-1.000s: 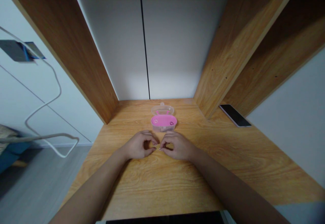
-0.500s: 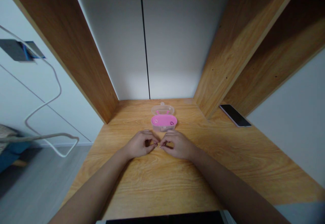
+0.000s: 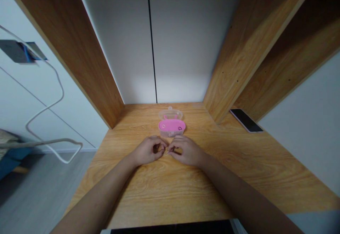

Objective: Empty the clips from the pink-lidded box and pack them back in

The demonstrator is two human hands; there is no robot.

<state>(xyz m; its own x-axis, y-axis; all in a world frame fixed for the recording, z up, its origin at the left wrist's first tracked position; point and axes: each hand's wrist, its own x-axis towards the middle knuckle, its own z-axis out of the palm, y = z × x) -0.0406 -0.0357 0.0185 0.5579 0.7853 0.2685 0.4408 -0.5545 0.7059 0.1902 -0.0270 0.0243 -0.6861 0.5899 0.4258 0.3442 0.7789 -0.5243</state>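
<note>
Wood table (image 3: 164, 191) meets white wall (image 3: 183, 50) far, overlooks floor (image 3: 53, 191) left, stretches broad toward phone (image 3: 246, 120) right; left hand (image 3: 148, 151), right hand (image 3: 187, 151) near pink-topped case (image 3: 172, 125), fingers curled, pinch unclear.

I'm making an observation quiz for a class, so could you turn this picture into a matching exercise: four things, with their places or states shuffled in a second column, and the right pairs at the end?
Column one
1. Phone
2. Clear lid
3. Left hand
4. White cable

Column two
A. Open, just beyond the pink tray
B. Winding down the left side of the picture
C. Dark screen facing up, on the right
D. Fingers curled, close to the right hand

Right pairs: 1-C, 2-A, 3-D, 4-B
</note>
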